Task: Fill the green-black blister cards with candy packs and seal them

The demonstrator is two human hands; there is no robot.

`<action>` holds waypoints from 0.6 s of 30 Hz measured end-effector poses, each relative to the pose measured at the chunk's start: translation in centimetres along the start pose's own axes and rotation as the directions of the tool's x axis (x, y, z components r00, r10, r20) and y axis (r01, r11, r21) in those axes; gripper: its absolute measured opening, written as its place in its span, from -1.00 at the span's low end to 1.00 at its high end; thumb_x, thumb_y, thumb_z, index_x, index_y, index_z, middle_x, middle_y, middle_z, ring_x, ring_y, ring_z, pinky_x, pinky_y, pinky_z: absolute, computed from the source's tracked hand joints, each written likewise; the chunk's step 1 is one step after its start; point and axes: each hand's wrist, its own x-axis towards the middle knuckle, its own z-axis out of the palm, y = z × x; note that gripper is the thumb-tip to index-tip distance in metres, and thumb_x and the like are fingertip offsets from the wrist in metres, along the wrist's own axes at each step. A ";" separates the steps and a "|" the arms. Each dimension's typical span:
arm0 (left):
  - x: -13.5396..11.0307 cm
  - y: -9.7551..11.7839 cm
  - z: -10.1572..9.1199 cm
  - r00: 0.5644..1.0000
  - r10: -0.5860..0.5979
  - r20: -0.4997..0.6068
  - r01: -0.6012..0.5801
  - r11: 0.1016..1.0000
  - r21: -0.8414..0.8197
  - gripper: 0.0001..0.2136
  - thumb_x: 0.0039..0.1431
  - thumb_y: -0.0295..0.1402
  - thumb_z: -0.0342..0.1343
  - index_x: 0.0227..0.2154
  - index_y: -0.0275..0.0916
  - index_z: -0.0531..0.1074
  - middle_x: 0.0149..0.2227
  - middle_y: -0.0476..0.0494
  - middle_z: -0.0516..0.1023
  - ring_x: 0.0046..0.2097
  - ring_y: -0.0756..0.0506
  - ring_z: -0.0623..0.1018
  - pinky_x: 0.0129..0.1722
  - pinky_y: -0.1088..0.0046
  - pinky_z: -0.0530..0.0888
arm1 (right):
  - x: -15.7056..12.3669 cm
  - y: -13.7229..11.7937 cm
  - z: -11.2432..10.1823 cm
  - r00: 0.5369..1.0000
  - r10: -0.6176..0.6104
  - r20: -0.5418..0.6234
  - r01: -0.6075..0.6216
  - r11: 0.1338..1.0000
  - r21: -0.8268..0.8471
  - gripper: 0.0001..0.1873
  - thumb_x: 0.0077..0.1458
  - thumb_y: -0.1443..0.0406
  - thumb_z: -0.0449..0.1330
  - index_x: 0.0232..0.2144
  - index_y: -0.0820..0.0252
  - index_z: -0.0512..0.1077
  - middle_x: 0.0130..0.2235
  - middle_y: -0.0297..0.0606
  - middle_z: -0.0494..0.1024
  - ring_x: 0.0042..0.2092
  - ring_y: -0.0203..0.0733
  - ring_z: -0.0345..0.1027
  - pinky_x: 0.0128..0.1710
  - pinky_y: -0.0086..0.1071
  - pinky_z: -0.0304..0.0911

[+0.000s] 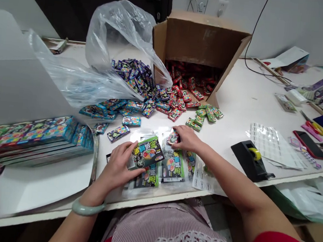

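My left hand (pixel 119 165) is closed on a dark, flat printed card (pixel 148 154) with a green edge and a round colourful picture, thumb at its lower side. Between the fingers of my right hand (pixel 189 138) is a small red packet (pixel 173 137), just past the card. Below both hands, similar printed cards (pixel 172 170) lie in clear plastic sleeves near the table's front edge. Small blue packets (pixel 131 121), green packets (pixel 210 114) and red packets (pixel 175 114) are scattered beyond my hands.
An open cardboard box (pixel 202 38) lies on its side, spilling red packets. Beside it, a clear plastic bag (pixel 100 44) holds purple and blue ones. A white carton (pixel 50 190) with packed boxes stands left. At right are a tape dispenser (pixel 250 159), sticker sheets (pixel 269 143), scissors (pixel 314 125) and a phone (pixel 309 144).
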 end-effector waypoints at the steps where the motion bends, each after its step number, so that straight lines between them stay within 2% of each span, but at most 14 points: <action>1: -0.1 0.0 0.0 1.000 -0.008 -0.002 0.008 1.000 0.004 -0.19 -0.03 -0.05 0.24 0.25 -0.13 0.02 0.07 -0.28 0.27 0.09 -0.32 0.34 0.06 0.05 0.33 | -0.2 -0.4 0.1 0.998 -0.004 -0.066 0.005 1.000 0.008 -0.21 -0.18 0.15 0.33 0.11 0.26 0.24 0.03 0.03 0.39 0.07 0.14 0.23 0.06 -0.04 0.15; 3: -0.3 0.0 -0.2 1.000 -0.020 -0.009 0.020 1.000 0.007 -0.19 -0.03 -0.06 0.24 0.24 -0.17 0.04 0.07 -0.30 0.26 0.10 -0.33 0.33 0.06 0.04 0.33 | -1.3 -1.3 -0.4 0.973 -0.022 -0.231 0.035 0.998 0.050 -0.26 -0.14 0.21 0.28 0.12 0.27 0.22 0.03 0.01 0.38 0.06 0.09 0.23 0.07 -0.06 0.16; 5: -0.3 0.0 -0.3 1.000 -0.016 -0.018 0.016 1.000 -0.006 -0.19 -0.03 -0.06 0.25 0.24 -0.19 0.04 0.07 -0.31 0.25 0.10 -0.33 0.32 0.06 0.05 0.33 | -2.8 -2.4 -1.6 0.944 -0.082 -0.319 0.110 0.992 0.069 -0.23 -0.09 0.23 0.26 0.18 0.20 0.14 0.10 -0.03 0.32 0.13 0.07 0.17 0.13 -0.05 0.12; 7: -0.2 0.1 -0.4 0.999 0.007 -0.033 -0.008 1.000 -0.026 -0.18 -0.03 -0.06 0.25 0.25 -0.17 0.02 0.08 -0.31 0.24 0.10 -0.31 0.31 0.07 0.07 0.32 | -4.0 -3.5 -3.2 0.944 -0.207 -0.255 0.222 0.974 0.031 -0.21 -0.04 0.23 0.24 0.22 0.09 0.08 0.16 -0.09 0.27 0.17 0.06 0.12 0.16 -0.03 0.09; 10: 0.2 0.4 -0.3 0.996 0.060 -0.064 -0.062 0.997 -0.035 -0.13 -0.05 -0.06 0.27 0.27 -0.13 -0.03 0.09 -0.30 0.23 0.11 -0.30 0.30 0.09 0.08 0.30 | -5.1 -4.8 -5.3 0.929 -0.365 -0.066 0.364 0.931 -0.026 -0.21 -0.03 0.26 0.25 0.24 0.07 0.08 0.18 -0.09 0.24 0.17 0.06 0.11 0.16 -0.02 0.09; 13: 0.2 0.6 -0.3 0.993 0.104 -0.053 -0.106 0.993 -0.047 -0.10 -0.06 -0.06 0.28 0.28 -0.12 -0.06 0.10 -0.30 0.22 0.11 -0.30 0.29 0.10 0.08 0.28 | -5.2 -5.4 -6.1 0.906 -0.420 0.044 0.421 0.907 -0.015 -0.20 -0.06 0.29 0.28 0.22 0.09 0.11 0.19 -0.06 0.21 0.19 0.08 0.08 0.18 -0.03 0.09; 18: -0.4 0.9 -0.6 0.991 0.128 0.039 -0.124 0.987 -0.100 -0.11 -0.06 -0.06 0.28 0.28 -0.13 -0.03 0.09 -0.29 0.26 0.11 -0.30 0.30 0.10 0.07 0.29 | -4.6 -5.4 -5.4 0.882 -0.454 0.127 0.438 0.889 0.135 -0.23 -0.13 0.36 0.30 0.15 0.11 0.18 0.20 -0.06 0.20 0.20 0.06 0.08 0.17 -0.08 0.12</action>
